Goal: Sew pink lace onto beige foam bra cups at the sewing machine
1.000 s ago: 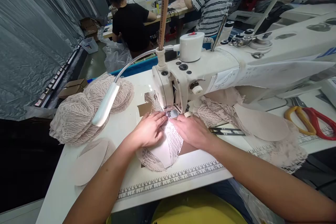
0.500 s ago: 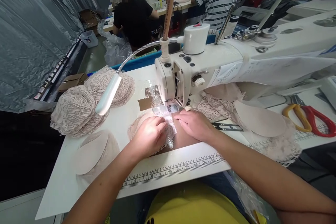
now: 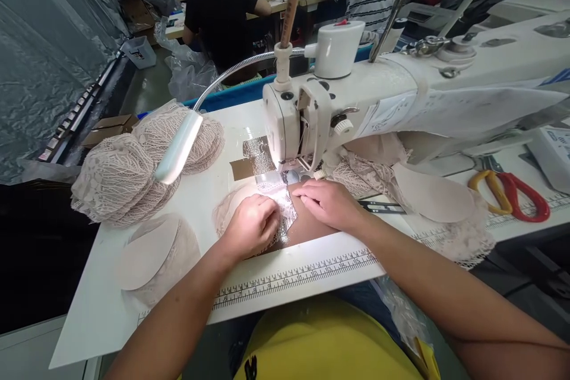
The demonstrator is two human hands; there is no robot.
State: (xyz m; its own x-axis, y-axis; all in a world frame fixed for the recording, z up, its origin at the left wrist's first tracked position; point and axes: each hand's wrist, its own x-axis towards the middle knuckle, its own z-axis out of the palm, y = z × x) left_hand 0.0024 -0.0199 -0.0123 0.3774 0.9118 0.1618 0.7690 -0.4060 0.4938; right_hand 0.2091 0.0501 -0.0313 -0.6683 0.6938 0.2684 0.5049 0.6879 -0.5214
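A piece of beige lace fabric (image 3: 228,208) lies under the sewing machine (image 3: 285,124) head, its brightly lit edge at the presser foot. My left hand (image 3: 253,222) is closed on this lace, fingers curled down over it just in front of the needle area. To the right of the foot, my right hand (image 3: 328,205) rests low over the brown machine bed plate (image 3: 307,222). Its thumb and fingers are pressed together near the lit edge; what lies between them is hidden. The needle tip cannot be made out.
Stacked lace cups (image 3: 118,178) sit at the left, with a single cup piece (image 3: 154,255) nearer. A lamp (image 3: 180,148) hangs over them. At right lie more lace pieces (image 3: 434,193), black thread snips (image 3: 382,207) and red-and-yellow-handled scissors (image 3: 512,193). Two people sit at machines beyond.
The view has shifted slightly, so the table and machine sit a little differently in the picture. Both hands keep nearly the same place by the presser foot, with little visible fabric movement.
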